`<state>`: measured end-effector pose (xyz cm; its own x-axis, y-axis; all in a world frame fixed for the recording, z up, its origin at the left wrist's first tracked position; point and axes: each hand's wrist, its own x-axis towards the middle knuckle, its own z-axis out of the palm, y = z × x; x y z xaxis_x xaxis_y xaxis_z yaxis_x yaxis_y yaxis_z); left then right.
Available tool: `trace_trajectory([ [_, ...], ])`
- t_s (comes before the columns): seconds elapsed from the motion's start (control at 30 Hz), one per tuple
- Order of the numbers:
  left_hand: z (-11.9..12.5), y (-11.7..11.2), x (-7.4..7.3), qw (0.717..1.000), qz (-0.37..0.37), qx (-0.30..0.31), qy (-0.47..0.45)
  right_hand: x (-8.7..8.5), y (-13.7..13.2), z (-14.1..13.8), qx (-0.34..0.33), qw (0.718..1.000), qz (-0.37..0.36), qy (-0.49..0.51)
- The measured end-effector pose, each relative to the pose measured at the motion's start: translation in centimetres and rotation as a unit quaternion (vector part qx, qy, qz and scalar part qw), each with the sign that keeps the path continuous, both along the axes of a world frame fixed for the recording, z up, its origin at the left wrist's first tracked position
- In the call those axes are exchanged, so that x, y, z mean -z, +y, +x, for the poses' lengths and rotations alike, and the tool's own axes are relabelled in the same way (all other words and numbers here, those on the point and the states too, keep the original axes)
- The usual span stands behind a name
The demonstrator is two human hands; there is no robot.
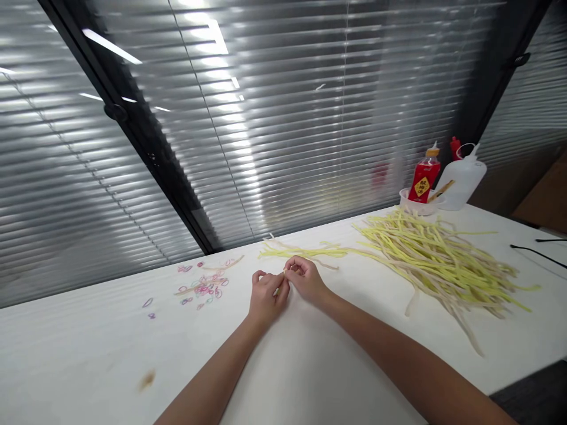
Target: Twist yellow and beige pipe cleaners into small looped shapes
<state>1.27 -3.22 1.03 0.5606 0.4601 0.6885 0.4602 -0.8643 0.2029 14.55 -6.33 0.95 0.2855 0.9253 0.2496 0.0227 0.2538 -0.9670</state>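
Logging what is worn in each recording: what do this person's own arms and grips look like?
The left forearm and right forearm are bare, no sleeves in view. The left grip and right grip are ungloved. No watch or bracelet shows; rings are too small to tell.

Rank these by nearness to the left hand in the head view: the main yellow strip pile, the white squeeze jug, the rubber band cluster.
Nearest to the left hand first:
1. Rubber band cluster: just to its left.
2. Yellow strip pile: right, beyond the right hand.
3. White squeeze jug: far right, behind the pile.
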Motion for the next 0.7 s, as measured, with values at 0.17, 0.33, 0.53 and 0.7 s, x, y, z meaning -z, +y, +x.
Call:
trace_trajectory([
  [0.17, -0.1, -0.2, -0.2, 0.999, 0.043, -0.015, 0.026, -0.4, -0.4, -0.3, 0.058, 0.996, 0.029, -0.059],
  [0.33, -0.1, -0.4, -0.5, 0.994, 0.083, -0.037, 0.058, -0.8, -1.0, -0.2, 0.109, 0.978, 0.077, -0.163],
  [0.53, -0.1, -0.2, -0.3, 0.995, 0.072, -0.042, 0.063, -0.9, -1.1, 0.1, 0.121, 0.954, 0.105, -0.254],
  [0.7, -0.1, -0.1, -0.1, 0.996, 0.054, -0.028, 0.062, -0.4, -0.6, 0.6, 0.090, 0.965, 0.126, -0.211],
])
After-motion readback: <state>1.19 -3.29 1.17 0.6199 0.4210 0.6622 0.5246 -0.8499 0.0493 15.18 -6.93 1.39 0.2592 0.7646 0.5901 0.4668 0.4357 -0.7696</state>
